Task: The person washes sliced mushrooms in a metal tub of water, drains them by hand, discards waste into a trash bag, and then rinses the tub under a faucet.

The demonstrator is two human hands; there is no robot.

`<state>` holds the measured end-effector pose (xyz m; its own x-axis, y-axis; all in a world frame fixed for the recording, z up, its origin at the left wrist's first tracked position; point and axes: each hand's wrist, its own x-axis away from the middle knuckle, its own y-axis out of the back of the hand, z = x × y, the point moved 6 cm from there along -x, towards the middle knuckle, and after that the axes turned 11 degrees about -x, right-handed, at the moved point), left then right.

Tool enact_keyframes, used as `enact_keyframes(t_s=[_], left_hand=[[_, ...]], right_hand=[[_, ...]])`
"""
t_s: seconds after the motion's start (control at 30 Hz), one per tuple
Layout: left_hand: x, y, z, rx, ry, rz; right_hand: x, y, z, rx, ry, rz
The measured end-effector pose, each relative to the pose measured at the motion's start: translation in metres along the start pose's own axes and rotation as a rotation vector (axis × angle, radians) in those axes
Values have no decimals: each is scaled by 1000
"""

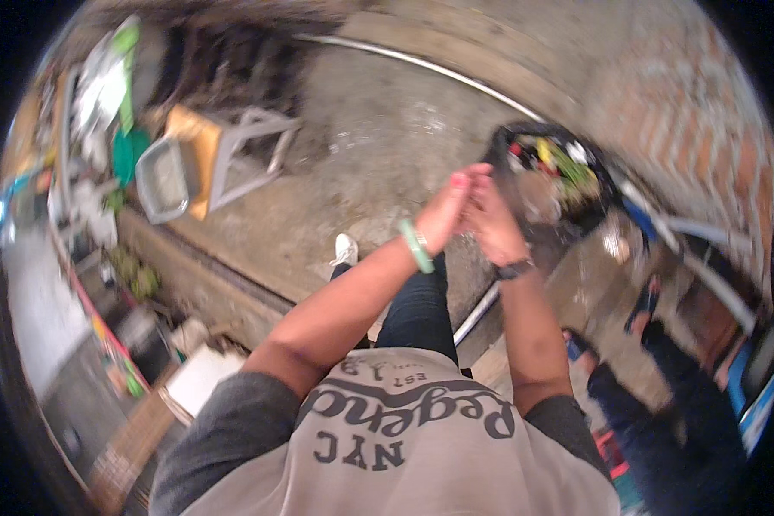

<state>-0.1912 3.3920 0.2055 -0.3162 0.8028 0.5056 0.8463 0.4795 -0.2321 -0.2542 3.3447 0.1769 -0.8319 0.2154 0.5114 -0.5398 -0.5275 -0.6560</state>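
My left hand (444, 216) and my right hand (494, 222) are raised in front of me, pressed or nearly pressed together at palms and fingers. A pale green bangle (416, 246) is on the left wrist, a dark band (515, 269) on the right. No object shows between the hands, though the inner palms are hidden and blurred. Just right of the fingertips, a black plastic bag (609, 187) stands open on the floor. Mixed waste (558, 171) shows in it, with green stalks and yellow and red pieces.
Another person's legs and sandalled feet (645, 387) are at the lower right. A grey plastic basin (166, 179) sits by a stool (251, 155) on the left. A pale pipe (426, 63) crosses the wet concrete floor (374, 116). A brick wall (696, 148) rises at right.
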Motion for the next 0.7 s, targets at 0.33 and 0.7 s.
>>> enact_keyframes(t_s=[0.33, 0.7], left_hand=[[76, 33, -85, -10, -185, 115], [297, 311, 89, -551, 474, -957]], right_hand=[[54, -58, 118, 752, 75, -137], [61, 94, 126, 2002, 393, -689]])
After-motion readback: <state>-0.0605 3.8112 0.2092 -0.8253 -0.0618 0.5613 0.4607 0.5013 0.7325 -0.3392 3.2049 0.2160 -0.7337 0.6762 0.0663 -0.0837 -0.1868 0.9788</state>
